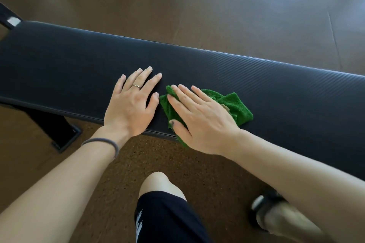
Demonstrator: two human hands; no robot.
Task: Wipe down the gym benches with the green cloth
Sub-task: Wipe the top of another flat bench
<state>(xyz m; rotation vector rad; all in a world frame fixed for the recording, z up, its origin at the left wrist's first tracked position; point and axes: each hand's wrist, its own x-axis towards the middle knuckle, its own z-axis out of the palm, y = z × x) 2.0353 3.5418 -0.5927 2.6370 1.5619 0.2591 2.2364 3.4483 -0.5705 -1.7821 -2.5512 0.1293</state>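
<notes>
You are pressing the crumpled green terry cloth (233, 104) flat against the long black padded bench with its fine ribbed vinyl cover, your worktop (276, 89), and the cloth is lying near the front edge of the pad, with one corner hanging over that edge just below your thumb. Your right hand (201, 118) is resting on top of the cloth with straight, spread fingers, pressing it down rather than gripping it; your left hand (132, 102) is lying beside it on the bare pad, fingers also straight and relaxed, holding nothing and seemingly steadying you. The two hands are sitting close together, the left thumb just beside the cloth's edge. To do this wipe well, you are best keeping the palm flat so the pressure is spreading across the whole cloth, and running along the length of the pad in overlapping passes, following the ribbing. Much of the cloth is bunched to the right of your hand, so opening it out would be giving you a wider contact patch. The pad is stretching well away on both sides, so, judging from this view, plenty of surface is probably waiting, including the rounded front edge.
</notes>
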